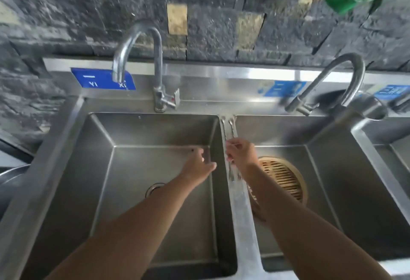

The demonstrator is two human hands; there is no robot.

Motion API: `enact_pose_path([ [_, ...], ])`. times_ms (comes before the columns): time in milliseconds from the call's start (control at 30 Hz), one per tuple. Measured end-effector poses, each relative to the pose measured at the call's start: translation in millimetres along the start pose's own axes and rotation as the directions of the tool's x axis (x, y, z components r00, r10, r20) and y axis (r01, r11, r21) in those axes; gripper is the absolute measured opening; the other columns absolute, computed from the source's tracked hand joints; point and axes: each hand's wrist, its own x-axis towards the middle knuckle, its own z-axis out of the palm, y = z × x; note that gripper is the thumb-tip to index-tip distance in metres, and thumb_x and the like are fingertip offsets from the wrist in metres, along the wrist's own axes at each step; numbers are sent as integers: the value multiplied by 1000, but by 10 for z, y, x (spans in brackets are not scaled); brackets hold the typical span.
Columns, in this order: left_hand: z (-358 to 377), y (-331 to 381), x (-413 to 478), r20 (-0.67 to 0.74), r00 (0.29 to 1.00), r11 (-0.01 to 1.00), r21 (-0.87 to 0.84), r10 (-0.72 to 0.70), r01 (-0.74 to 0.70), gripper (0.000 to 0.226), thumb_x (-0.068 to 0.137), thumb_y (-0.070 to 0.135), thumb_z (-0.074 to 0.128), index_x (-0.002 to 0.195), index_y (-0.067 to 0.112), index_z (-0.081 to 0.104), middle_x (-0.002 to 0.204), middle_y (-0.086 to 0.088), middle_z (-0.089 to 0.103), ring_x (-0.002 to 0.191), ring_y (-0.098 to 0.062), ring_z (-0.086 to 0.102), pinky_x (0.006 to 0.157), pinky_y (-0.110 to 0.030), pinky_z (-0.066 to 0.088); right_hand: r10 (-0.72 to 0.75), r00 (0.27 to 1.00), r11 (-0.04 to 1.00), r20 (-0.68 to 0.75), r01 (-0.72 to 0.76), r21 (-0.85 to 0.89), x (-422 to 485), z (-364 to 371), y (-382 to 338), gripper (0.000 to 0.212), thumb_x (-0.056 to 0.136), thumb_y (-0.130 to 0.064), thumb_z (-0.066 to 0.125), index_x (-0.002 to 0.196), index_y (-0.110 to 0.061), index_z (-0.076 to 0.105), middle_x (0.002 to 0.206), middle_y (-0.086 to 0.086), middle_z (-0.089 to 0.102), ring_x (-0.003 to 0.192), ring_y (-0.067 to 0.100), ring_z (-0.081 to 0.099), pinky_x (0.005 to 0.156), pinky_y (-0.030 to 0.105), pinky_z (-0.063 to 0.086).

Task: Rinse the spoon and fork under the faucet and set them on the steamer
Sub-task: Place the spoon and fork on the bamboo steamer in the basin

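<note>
A commercial kitchen washing area: steel multi-basin sink [66, 137], gooseneck faucets [142, 57].

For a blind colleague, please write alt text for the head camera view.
The right hand grips cutlery lying along the divider between two steel sink basins, while the open left hand reaches over the left basin. A bamboo steamer sits in the right basin.
</note>
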Motion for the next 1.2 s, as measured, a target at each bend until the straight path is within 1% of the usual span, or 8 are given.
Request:
enact_pose_path([
  [100,602,21,-133,-15,999,999,-18,-42,42,80,81,36,71,147,14,31,135,-3,50,131,-26,48,104,-34,43,-48,999,996,-7,47,-80,158,-331,242,6,90,-17,63,89,-14,68,60,-1,64,37,-1,52,39,18,38],
  [200,1135,83,-221,-145,986,996,-59,-77,69,93,71,47,79,143,15,30,142,-10,44,132,-27,45,101,-29,39,-17,999,992,45,22,-126,385,-593,491,9,90,-20,64,92,-12,65,69,3,68,46,9,57,43,21,37],
  [333,1625,150,-208,-303,933,980,-104,-194,170,110,69,50,82,150,12,19,145,-16,39,132,-31,44,108,-43,40,12,996,980,92,6,-198,624,-729,679,16,88,-31,68,88,-16,61,72,2,70,49,10,61,43,23,42],
  [467,1875,54,-163,-409,899,961,149,-155,233,113,74,59,71,154,15,4,143,-11,41,123,-31,53,94,-44,51,-6,980,950,198,67,-306,824,-673,726,22,86,-40,65,84,-19,59,75,3,72,69,21,70,64,37,57],
  [633,1993,-89,-118,-573,817,914,299,-58,275,94,82,58,56,153,18,9,134,-5,50,102,-30,65,76,-41,55,-64,936,895,346,207,-394,1090,-495,714,29,85,-41,63,68,-18,59,71,9,74,69,27,71,71,44,61],
  [900,2042,-94,-72,-613,789,881,353,-35,313,87,82,54,53,152,19,15,130,-2,52,87,-31,68,67,-40,54,-99,918,866,383,270,-422,1282,-426,734,42,84,-42,65,73,-2,61,60,7,61,57,26,57,68,41,57],
  [1067,2054,-120,-65,-626,780,884,357,-13,302,84,82,54,51,151,21,16,127,-1,53,85,-31,69,66,-39,54,-95,923,870,373,259,-419,1289,-425,728,38,85,-40,66,80,-2,64,81,17,73,74,33,68,75,47,60],
  [1200,2050,-109,-74,-629,778,883,359,-10,302,84,81,55,50,151,23,16,124,-1,54,84,-31,68,66,-39,54,-82,931,879,355,236,-414,1269,-418,725,33,87,-37,65,80,-5,67,75,13,73,71,32,72,72,48,62],
])
